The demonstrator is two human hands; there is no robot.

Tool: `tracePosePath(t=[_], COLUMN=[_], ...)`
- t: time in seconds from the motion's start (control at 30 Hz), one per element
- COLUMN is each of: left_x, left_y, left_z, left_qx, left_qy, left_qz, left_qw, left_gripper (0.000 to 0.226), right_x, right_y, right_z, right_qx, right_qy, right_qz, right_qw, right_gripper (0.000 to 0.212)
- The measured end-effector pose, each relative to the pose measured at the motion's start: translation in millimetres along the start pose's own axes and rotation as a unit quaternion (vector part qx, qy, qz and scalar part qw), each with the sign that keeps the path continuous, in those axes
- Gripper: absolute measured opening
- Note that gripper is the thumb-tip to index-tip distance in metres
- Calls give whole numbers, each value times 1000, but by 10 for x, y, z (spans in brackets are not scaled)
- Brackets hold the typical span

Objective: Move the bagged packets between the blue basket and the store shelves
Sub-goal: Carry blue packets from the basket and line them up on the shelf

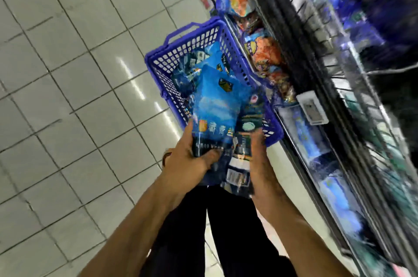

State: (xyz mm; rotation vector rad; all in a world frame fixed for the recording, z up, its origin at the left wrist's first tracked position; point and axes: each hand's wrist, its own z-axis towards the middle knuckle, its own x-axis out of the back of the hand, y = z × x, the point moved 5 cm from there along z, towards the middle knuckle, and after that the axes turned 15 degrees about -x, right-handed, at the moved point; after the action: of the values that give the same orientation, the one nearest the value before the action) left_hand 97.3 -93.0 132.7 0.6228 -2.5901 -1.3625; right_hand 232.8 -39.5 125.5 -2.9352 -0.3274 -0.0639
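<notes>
Floor (67, 100): pale square tiles with dark grout and a glossy sheen, off to the outer side of the left fingers.
Left hand (192, 159): fingers curled round the near end of a blue packet (214, 104), thumb along its edge; a firm hold.
Blue packet: a flat, glossy film bag with printed panels, reaching from the fingers out over the basket. I judge it light and soft, likely slippery; best taken at the sealed end, as now, not squeezed in the middle.
Blue basket (158, 61): stiff plastic lattice with a moulded handle, standing on the floor just beyond both sets of fingers; more blue bags lie in it.
Darker packet (244, 154): held just beside the blue one, with a barcode label at its near end; crinkly film, probably as limp.
Right hand (260, 163): fingers wrapped on the darker packet's edge, thumb on top.
Store shelves (316, 73): wire racks and metal rails past the right fingers, stocked with orange and blue bags, heavily blurred.
</notes>
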Motion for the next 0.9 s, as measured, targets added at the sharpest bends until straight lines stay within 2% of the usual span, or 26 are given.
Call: tracePosePath(t=[0.07, 0.23, 0.33, 0.4, 0.47, 0.6, 0.73, 0.8, 0.9], left_x=[-8, -30, -86, -147, -187, -140, -124, -153, -229], left_y=[266, 885, 1250, 1494, 1726, 2135, 2518, 2679, 2857], left_z=[-246, -842, -1221, -1467, -1705, -2085, -2280, -2334, -2389], left_qx=[8, 24, 54, 65, 64, 43, 5, -16, -43], left_qy=[-37, -48, -12, 3, 16, 34, 19, 19, -2], left_qz=[-9, -16, -61, -96, -126, -169, -133, -121, -89], left_qw=[999, 998, 997, 993, 990, 984, 991, 992, 995], left_gripper=[68, 61, 44, 44, 48, 49, 65, 61, 62], right_x=[102, 229, 328, 414, 533, 787, 960, 1027, 1093], right_y=[36, -14, -21, -44, -111, -262, -340, -332, -247], right_z=[-396, -1258, -1700, -1973, -2220, -2804, -3327, -3554, -3814], right_qx=[-62, -36, -20, -24, -3, 103, 169, 163, 157], right_qy=[-67, -161, -200, -212, -197, -195, -213, -244, -287], right_qz=[90, 152, 113, 89, 77, 55, 58, 101, 139], right_qw=[992, 975, 973, 973, 977, 974, 961, 950, 935], right_gripper=[92, 49, 41, 47, 65, 56, 65, 75, 73])
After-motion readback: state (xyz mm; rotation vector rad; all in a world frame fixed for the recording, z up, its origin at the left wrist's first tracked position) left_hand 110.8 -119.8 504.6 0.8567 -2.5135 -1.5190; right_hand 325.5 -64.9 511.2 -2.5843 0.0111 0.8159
